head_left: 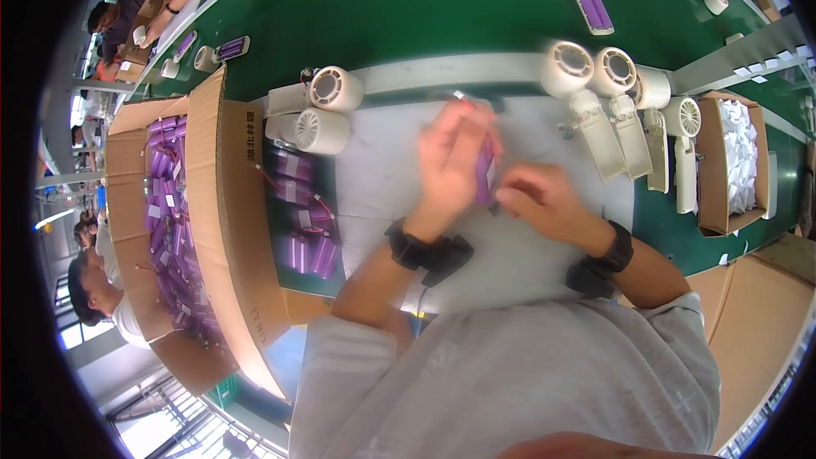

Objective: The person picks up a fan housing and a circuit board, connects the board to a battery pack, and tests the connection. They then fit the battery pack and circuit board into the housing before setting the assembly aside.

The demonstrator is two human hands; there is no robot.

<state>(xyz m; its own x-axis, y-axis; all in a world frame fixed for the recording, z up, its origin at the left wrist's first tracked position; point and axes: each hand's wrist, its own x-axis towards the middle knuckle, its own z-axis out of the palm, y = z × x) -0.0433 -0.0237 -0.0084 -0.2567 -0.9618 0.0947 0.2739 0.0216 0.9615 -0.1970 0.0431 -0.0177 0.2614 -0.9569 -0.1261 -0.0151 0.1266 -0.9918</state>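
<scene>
While the purple pack is gripped by the left hand, the right hand hangs curled just beside its lower end, too blurred to tell whether it pinches anything. A pale mat lies beneath both hands; to their left are loose packs and, farther out, a carton of more, to their right white casings and, beyond, a box of white pieces.

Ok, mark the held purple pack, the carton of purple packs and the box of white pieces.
Held purple pack [484, 174]: head view, middle of its body.
Carton of purple packs [248, 229]: head view, right wall.
Box of white pieces [713, 160]: head view, left wall.
</scene>
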